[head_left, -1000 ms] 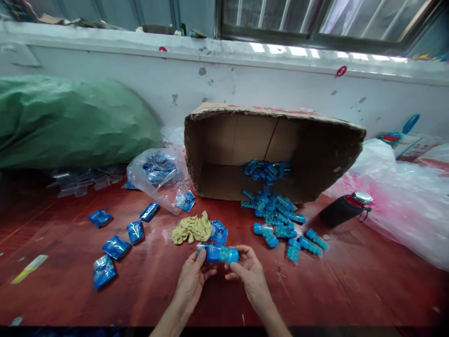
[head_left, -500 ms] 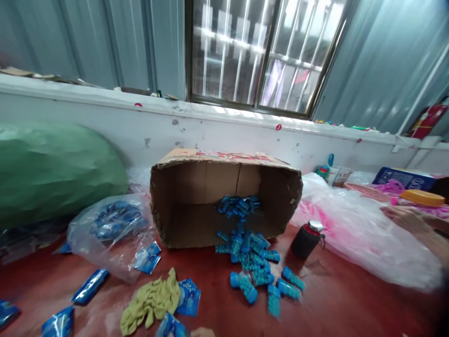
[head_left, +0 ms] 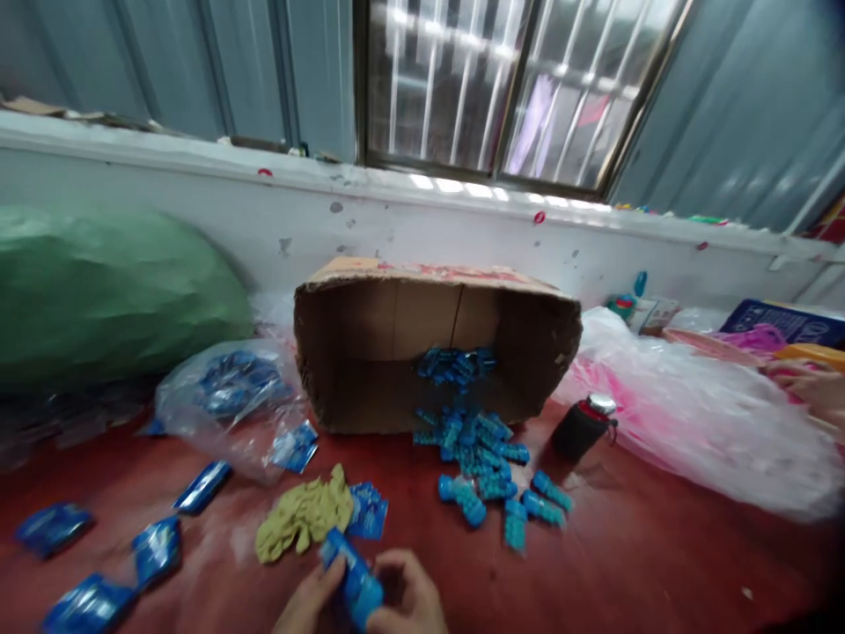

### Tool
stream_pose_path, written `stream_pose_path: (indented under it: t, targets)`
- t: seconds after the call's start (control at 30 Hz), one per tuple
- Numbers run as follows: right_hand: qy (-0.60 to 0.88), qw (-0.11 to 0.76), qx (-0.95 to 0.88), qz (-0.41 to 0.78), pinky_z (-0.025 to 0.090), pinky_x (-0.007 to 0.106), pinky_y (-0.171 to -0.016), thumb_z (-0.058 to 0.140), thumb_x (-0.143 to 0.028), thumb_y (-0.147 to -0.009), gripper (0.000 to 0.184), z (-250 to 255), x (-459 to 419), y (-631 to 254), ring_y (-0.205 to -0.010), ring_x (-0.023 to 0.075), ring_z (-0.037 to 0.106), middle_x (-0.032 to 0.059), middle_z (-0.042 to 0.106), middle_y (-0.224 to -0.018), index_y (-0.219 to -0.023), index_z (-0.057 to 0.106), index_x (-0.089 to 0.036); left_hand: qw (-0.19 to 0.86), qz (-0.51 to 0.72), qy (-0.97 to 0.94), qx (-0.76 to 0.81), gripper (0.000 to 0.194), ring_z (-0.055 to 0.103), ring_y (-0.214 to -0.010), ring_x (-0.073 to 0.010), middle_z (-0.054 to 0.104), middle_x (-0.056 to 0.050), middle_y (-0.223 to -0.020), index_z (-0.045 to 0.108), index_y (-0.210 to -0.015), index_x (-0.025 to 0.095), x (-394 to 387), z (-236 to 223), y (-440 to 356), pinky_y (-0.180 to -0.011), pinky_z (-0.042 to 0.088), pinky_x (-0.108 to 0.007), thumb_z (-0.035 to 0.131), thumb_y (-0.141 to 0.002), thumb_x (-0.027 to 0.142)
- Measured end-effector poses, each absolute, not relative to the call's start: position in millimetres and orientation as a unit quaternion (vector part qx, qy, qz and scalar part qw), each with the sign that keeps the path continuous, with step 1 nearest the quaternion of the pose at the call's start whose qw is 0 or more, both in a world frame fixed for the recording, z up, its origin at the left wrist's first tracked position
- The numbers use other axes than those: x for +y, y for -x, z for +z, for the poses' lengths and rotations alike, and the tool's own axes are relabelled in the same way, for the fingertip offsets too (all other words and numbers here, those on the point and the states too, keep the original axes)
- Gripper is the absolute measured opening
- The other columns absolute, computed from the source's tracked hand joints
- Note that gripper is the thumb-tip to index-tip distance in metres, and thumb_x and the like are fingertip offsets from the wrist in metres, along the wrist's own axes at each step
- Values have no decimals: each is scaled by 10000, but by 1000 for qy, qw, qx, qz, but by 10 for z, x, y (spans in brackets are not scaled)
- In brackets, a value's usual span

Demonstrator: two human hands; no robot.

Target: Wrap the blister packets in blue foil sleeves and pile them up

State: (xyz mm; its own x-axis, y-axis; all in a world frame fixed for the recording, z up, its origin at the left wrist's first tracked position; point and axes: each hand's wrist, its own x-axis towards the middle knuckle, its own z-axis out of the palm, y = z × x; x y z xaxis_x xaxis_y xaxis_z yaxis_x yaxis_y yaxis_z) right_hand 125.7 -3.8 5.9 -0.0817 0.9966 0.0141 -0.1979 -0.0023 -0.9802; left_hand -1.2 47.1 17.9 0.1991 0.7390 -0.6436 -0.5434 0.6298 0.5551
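At the bottom edge, my left hand [head_left: 312, 600] and my right hand [head_left: 413, 594] both grip a small blue-capped bottle [head_left: 356, 581], which is tilted between them. The left thumb presses on its blue-wrapped end, while my right fingers are at the capped end. Just beyond the bottle lies a crumpled yellow-green glove [head_left: 307, 513]. Beside the glove is a small stack of blue printed sleeves [head_left: 368, 511]. A heap of similar bottles [head_left: 472, 449], filled with turquoise pellets, spreads out to the right.
A cardboard box [head_left: 370, 396] lies on its side with more bottles inside. Blue packets [head_left: 157, 548] and a clear bag [head_left: 178, 387] are left; a green sack [head_left: 112, 299] stands behind. Right are a dark flask [head_left: 577, 431], plastic sheeting [head_left: 693, 423] and another person's hand [head_left: 815, 383].
My view swung up and to the right, then dipped slightly, bringing both hands back into sight. The bottle has turned from level to slanted, still held between my hands.
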Motion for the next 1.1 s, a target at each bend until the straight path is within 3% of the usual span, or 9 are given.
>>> stream_pose_path:
  t: [0.13,0.23,0.33,0.43,0.6,0.7,0.87,1.1]
  targets:
    - [415,531,-448,588,422,320,-814,727,-194,-576,531,203,-61,-1276,-903,189,542,15,589,-994,-1071,538,-230,803,443,-147,370,172,637,-826,-193,697,-51,-796,639,-836,135,211,336,132,-805,472,-290,646,-667,165]
    - [446,494,-496,558,348,338,-929,780,-142,-487,823,253,-41,-1357,-1053,205,466,12,503,-1131,-1221,440,-297,836,413,-141,333,200,635,-864,-213,704,-82,-814,633,-909,120,213,368,149,-847,448,-328,590,-720,171]
    - [399,453,-501,620,404,330,-877,799,-146,-464,966,268,-9,-1414,-1131,230,418,24,394,-1279,-1289,337,-345,859,382,-124,316,226,625,-900,-259,708,-104,-797,628,-935,119,198,332,152,-854,440,-393,580,-726,190]
    - [334,408,-486,697,465,278,-764,803,-159,-468,979,294,31,-1440,-1091,224,461,19,376,-1315,-1295,319,-360,873,369,-117,296,224,621,-907,-276,707,-121,-791,634,-918,102,160,299,140,-873,421,-416,579,-721,193]
    - [320,374,-482,725,463,214,-648,791,-160,-492,893,329,73,-1480,-829,142,564,2,525,-1145,-1267,385,-336,874,368,-131,289,202,635,-871,-250,707,-107,-760,646,-889,93,119,290,96,-865,431,-371,579,-724,189]
    - [312,383,-469,732,455,260,-726,780,-180,-513,857,286,71,-1485,-906,168,547,14,554,-1093,-1268,395,-300,859,388,-128,309,174,650,-810,-221,706,-79,-759,650,-862,109,81,290,53,-831,456,-347,580,-731,200]
    - [296,415,-439,739,407,326,-855,757,-203,-541,813,206,53,-1431,-1111,214,457,64,459,-1273,-1267,396,-277,821,424,-93,371,135,654,-719,-194,691,-67,-679,648,-782,106,7,321,-34,-724,493,-293,595,-727,218]
    - [275,440,-388,762,374,356,-911,761,-345,-551,792,195,-5,-1395,-1132,225,464,74,451,-1299,-1255,408,-269,810,414,-93,405,163,647,-667,-173,689,-70,-714,626,-766,117,-76,361,-104,-699,505,-316,578,-743,271]
